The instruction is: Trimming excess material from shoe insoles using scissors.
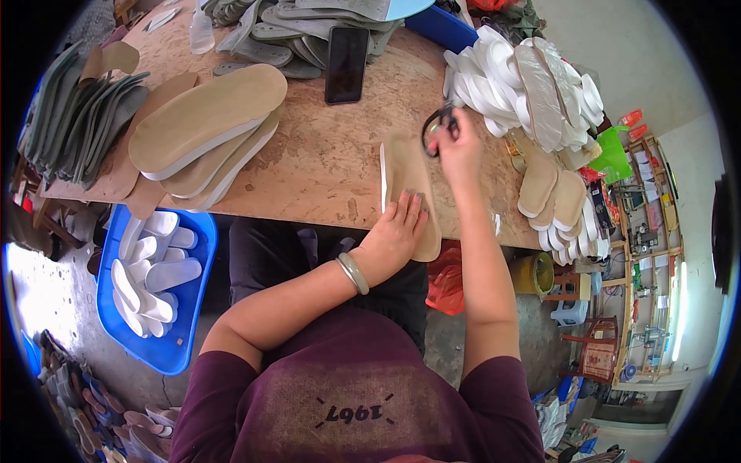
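Observation:
A beige-topped insole point(404, 163) with a white side lies at the table's front edge, its lower end hanging past it. My left hand point(392, 238) grips this insole, fingers laid over the top near the lower end; the thumb is hidden. Just right of the insole's upper end, my right hand point(458, 150) is closed on black-handled scissors point(429, 130). Motion blurs the scissors, and their blades cannot be made out. More beige insoles point(208, 123) are stacked on the table to the left.
Grey soles point(266, 35) are heaped at the back beside a black phone point(346, 65); others point(81, 116) stand far left. White soles point(494, 77) and small beige insoles point(540, 185) lie right. A blue basin point(166, 339) of white soles sits below, left. A yellow bucket point(532, 274) stands below, right.

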Tool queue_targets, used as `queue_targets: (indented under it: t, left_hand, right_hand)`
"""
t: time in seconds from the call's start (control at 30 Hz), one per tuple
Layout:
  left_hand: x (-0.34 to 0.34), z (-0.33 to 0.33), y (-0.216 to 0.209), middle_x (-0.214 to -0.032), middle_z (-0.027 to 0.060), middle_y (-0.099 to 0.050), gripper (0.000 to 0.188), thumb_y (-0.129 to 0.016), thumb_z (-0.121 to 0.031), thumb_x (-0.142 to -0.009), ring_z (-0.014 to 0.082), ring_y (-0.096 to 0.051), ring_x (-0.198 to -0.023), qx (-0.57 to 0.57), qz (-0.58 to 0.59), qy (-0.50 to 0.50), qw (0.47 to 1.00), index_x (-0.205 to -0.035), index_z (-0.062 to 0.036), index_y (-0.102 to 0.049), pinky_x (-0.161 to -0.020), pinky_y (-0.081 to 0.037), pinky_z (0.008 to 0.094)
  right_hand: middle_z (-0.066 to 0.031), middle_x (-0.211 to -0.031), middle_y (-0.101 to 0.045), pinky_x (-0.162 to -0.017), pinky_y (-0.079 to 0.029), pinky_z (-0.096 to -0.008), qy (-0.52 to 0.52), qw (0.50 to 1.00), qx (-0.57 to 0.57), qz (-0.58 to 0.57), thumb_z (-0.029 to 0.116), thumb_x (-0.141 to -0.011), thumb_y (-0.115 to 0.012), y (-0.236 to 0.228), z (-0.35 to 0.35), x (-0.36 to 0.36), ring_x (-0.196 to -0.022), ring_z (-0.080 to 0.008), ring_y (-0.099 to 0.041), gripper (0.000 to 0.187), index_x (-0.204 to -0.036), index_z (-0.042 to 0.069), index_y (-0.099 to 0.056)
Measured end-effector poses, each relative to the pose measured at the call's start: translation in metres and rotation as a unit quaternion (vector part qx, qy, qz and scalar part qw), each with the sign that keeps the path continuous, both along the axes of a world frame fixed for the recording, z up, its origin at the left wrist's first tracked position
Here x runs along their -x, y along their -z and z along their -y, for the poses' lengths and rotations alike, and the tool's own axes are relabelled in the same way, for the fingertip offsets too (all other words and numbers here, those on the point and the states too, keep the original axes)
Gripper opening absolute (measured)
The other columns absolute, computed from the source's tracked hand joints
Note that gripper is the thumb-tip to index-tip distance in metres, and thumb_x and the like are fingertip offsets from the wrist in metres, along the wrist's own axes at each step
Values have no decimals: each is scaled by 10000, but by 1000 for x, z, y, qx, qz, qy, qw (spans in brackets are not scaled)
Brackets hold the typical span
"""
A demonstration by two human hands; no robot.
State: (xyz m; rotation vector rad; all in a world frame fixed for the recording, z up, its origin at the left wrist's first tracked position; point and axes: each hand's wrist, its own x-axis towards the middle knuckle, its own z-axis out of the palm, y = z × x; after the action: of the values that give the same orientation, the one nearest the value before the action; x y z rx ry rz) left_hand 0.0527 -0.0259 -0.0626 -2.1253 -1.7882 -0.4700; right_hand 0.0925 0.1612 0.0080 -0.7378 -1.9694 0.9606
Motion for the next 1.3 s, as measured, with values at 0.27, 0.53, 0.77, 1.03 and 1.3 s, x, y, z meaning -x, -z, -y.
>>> queue_targets:
  t: [0.27,0.53,0.77,1.03,1.3]
  left_hand:
    - [-15,-1,3,-1373,252,-473,472,-453,-197,-893,385,-455,-1276,12,-34,-36,999,-1309,23,-499,-1008,-376,428]
    - [-14,-4,4,-1373,250,-475,466,-447,-194,-898,377,-467,-1263,-11,-30,-48,998,-1311,13,-504,-992,-382,405]
    - [-13,0,5,-1361,261,-482,486,-450,-193,-892,386,-475,-1252,-3,-49,-56,997,-1319,34,-493,-966,-389,398]
    - [-12,0,3,-1348,263,-495,478,-443,-177,-889,383,-486,-1242,-11,-40,-47,998,-1311,41,-498,-961,-389,391]
    - [10,19,-1,-1347,224,-493,430,-489,-150,-863,344,-464,-1266,-33,27,-5,999,-1266,-4,-526,-1006,-384,394]
  right_hand:
    - [-216,-795,-657,-635,-510,-483,93,942,-252,202,116,-833,-631,17,23,18,-726,-398,-650,375,-1200,65,-574]
    - [-65,-664,-612,-455,-470,-279,62,966,192,-159,-14,-832,-587,29,-40,21,-507,-146,-594,326,-1150,38,-543]
    - [-115,-786,-668,-557,-522,-305,22,997,52,48,7,-872,-571,18,20,3,-639,-175,-655,370,-1239,25,-527]
    - [-160,-772,-660,-594,-514,-378,108,972,-183,98,37,-852,-594,43,-17,44,-650,-263,-645,401,-1249,10,-539]
    - [-78,-755,-638,-518,-488,-254,74,994,-22,-81,-26,-880,-573,24,-51,34,-584,-112,-612,385,-1261,-24,-516]
